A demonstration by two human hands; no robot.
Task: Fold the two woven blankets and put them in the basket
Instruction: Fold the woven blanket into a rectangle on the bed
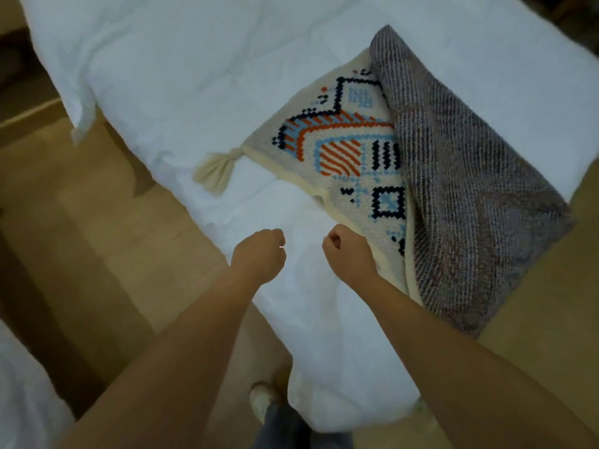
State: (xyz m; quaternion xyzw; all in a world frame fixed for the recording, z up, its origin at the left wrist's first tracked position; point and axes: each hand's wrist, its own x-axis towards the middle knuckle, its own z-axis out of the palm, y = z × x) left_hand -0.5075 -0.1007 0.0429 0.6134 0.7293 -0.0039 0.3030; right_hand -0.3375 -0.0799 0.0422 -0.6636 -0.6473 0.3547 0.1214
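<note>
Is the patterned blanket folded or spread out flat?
Partly folded: the blanket has one side flipped over, grey striped back covering part of the pattern.

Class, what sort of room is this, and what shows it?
Most likely a bedroom: a white crumpled bed duvet, a cream patterned woven blanket with a tassel lying on it, and a light wooden floor beside.

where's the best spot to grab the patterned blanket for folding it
Pinch the tasselled corner of the patterned blanket, coming in from the left over the bare duvet. That corner lies flat and free on the bed, while the grey striped layer covers the blanket's right side.
</note>
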